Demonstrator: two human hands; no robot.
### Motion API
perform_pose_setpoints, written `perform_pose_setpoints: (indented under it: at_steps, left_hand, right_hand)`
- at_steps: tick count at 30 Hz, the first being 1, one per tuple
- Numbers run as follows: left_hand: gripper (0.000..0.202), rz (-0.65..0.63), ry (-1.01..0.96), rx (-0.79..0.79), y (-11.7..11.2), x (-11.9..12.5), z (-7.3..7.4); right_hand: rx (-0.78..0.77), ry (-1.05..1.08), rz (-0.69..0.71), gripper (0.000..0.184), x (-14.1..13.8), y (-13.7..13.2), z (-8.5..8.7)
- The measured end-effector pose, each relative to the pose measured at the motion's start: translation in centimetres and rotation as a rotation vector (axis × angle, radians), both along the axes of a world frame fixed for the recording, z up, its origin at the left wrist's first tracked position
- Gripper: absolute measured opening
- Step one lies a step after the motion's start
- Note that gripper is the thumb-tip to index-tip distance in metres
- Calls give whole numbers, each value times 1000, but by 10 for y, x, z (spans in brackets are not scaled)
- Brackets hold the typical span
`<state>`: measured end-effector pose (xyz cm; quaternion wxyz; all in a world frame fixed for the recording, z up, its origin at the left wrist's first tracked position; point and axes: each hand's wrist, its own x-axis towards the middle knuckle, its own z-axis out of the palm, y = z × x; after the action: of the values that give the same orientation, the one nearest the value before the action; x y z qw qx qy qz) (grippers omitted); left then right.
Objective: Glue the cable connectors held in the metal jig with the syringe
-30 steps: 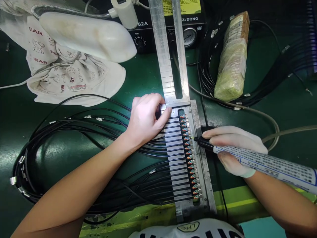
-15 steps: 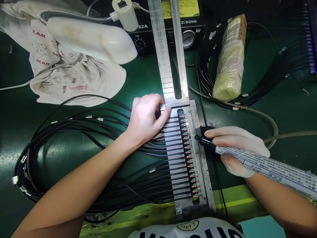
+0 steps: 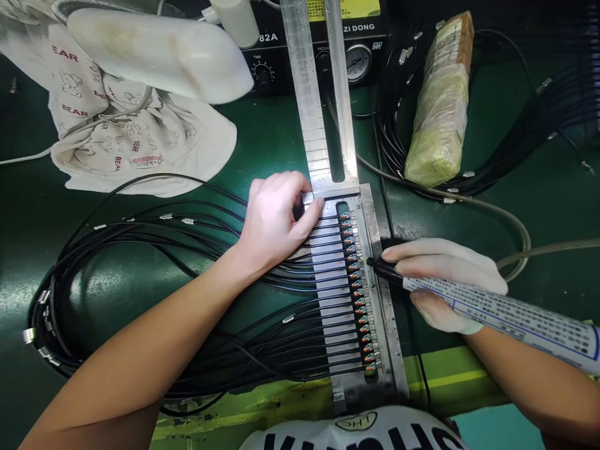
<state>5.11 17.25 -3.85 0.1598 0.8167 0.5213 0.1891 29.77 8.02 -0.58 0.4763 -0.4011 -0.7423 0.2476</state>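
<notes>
My left hand (image 3: 274, 215), bare, is closed over the upper left edge of a slotted metal fixture (image 3: 332, 312), with its thumb pressed on the plate. Several black cables (image 3: 330, 270) lie side by side across the fixture. Their stripped ends, with small orange and green wires and metal connectors (image 3: 360, 292), line its right side. In finger cots, my right hand (image 3: 450, 281) grips a pen-shaped tube (image 3: 497, 312) with a printed white body and black front. Its thin yellowish tip is close to the upper-middle connectors; whether it touches them I cannot tell.
A black dispenser unit (image 3: 276, 65) with a gauge stands behind the fixture's upright metal arm (image 3: 302, 94). At left are a white lamp head (image 3: 159, 53), a printed cloth (image 3: 187, 144) and coiled cables (image 3: 42, 312). A wrapped block (image 3: 438, 125) and a hose (image 3: 510, 219) lie right.
The whole view has shifted slightly. My right hand and the tube's tip have moved slightly down along the row of connectors. My left hand keeps its place on the fixture.
</notes>
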Motion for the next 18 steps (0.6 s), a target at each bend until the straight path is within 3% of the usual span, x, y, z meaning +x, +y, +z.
perform_pose_setpoints:
  at_steps: [18]
  left_hand:
    - [17,-6,-2,9,0,0,2]
  right_hand:
    - [11,43,30,18,2,-4,-2]
